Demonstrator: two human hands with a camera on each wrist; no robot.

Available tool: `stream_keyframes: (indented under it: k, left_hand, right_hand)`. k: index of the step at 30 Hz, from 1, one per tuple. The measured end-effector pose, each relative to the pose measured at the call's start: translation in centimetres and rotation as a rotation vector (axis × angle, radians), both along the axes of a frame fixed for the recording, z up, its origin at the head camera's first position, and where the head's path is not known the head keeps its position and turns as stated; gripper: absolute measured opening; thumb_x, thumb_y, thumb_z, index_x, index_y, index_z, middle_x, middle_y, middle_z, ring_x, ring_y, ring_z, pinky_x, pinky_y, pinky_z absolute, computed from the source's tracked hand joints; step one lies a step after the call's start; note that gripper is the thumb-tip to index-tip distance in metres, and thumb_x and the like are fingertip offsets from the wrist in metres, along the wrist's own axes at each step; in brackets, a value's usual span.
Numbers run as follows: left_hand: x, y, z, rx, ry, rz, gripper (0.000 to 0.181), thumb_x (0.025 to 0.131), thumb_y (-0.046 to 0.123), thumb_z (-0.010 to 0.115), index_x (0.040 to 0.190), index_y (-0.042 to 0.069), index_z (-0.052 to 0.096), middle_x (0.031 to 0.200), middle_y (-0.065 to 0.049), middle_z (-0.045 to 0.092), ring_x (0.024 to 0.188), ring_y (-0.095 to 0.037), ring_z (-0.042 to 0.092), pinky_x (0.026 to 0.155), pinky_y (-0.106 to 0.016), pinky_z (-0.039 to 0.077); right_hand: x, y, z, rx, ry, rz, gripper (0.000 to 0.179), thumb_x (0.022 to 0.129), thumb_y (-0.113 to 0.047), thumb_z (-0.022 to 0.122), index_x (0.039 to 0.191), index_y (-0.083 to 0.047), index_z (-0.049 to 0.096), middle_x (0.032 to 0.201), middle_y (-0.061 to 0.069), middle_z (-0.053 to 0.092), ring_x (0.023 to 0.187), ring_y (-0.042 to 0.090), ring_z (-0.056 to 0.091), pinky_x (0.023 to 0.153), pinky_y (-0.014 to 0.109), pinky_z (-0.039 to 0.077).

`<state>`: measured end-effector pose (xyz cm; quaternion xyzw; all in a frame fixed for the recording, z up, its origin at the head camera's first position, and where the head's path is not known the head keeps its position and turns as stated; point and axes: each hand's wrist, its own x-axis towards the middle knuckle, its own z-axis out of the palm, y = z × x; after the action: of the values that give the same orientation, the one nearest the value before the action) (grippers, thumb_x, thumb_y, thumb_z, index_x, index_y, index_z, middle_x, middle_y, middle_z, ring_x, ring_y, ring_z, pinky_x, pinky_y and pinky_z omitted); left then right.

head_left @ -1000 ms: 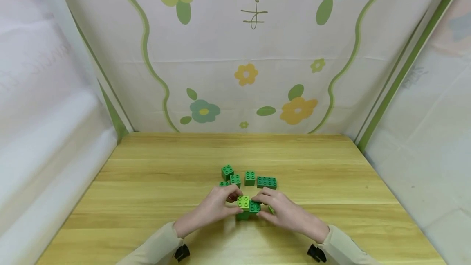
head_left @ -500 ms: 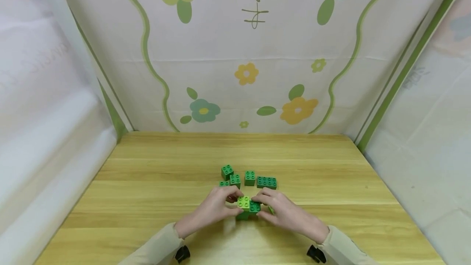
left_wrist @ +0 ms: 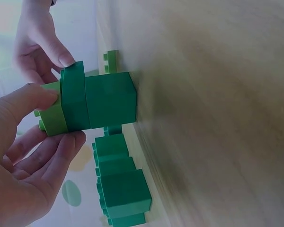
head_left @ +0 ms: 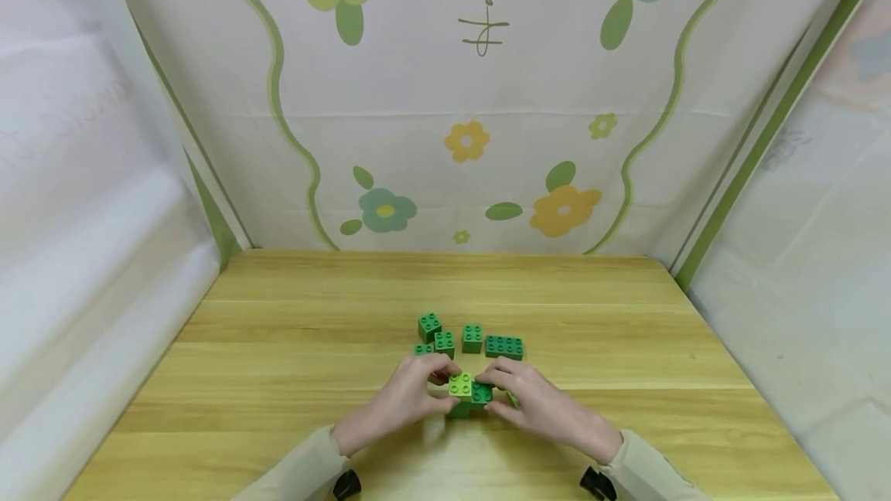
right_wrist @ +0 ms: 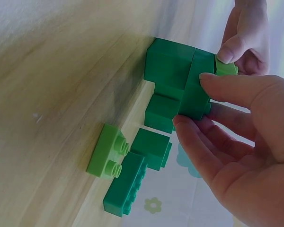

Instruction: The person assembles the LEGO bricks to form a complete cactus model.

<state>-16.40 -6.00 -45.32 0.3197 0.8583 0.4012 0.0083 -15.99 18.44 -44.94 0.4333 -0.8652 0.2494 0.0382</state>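
A small stack of toy building bricks stands on the table, between both hands. At its bottom is a green brick (left_wrist: 111, 100). Across that lies a longer dark green brick (right_wrist: 198, 85), its right end jutting out past the bottom one. A lime green brick (head_left: 460, 384) sits on the left part of the top, studs up. My left hand (head_left: 404, 400) pinches this lime brick between thumb and fingers. With thumb and fingertips, my right hand (head_left: 546, 406) grips the jutting end of the dark green brick. The fingers hide parts of the sides.
Behind the hands lie several loose green bricks (head_left: 472, 338), including a longer dark green brick (head_left: 504, 346) at the right. Another lime brick (right_wrist: 104, 152) lies by the right hand, mostly hidden in the head view. The wooden table (head_left: 313, 292) meets a flowered cloth backdrop (head_left: 431, 83).
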Motion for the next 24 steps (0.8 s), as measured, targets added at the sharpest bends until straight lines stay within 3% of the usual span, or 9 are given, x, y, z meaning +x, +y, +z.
stream_keyframes:
  k: [10,24]
  left_hand:
    - [0.35,0.30,-0.25,-0.006,0.053,0.023,0.029,0.076,0.005,0.081,0.102,0.007,0.069,0.101,-0.005,0.072,0.087,-0.010,0.069,0.077,-0.019,0.060]
    - [0.24,0.06,-0.14,-0.033,0.016,0.004,0.032,0.079,0.007,0.081,0.107,0.004,0.066,0.102,-0.007,0.071,0.088,-0.011,0.069,0.077,-0.017,0.059]
  right_hand:
    - [0.01,-0.06,0.06,0.013,-0.017,-0.020,0.033,0.087,-0.013,0.075,0.118,-0.005,0.067,0.109,0.001,0.066,0.094,0.007,0.062,0.077,0.023,0.060]
    - [0.10,-0.06,0.24,0.020,-0.007,-0.022,0.035,0.087,-0.013,0.075,0.119,-0.004,0.067,0.110,0.003,0.067,0.093,0.008,0.063,0.076,0.023,0.060]
